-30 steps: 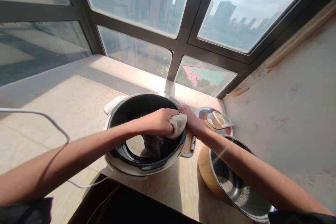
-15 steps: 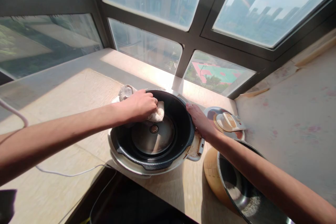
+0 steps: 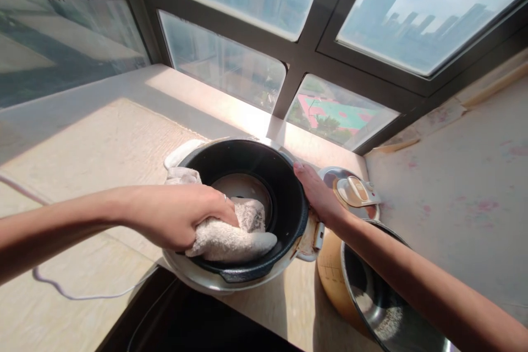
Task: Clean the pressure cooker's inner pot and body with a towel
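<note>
The cloth (image 3: pixel 235 242) is bunched and clutched in the left hand (image 3: pixel 185 214), over the left rim of the cooker (image 3: pixel 284 187) and partly inside. The right hand (image 3: pixel 317 192) rests against the right rim, its hold unclear. The cooker stands near the front edge of the ledge (image 3: pixel 94 143), a pot (image 3: pixel 333 280) to its right, an appliance (image 3: pixel 357 190) behind that.

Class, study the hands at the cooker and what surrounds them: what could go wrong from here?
1. The cord passes under the left arm; a sweep of the left hand might snag it.
2. The cooker stands near the edge of the counter; hard pressing with the cloth might shift it, though the right hand rests against its rim.
3. The right arm crosses above the pot; a bump could jostle it.
</note>
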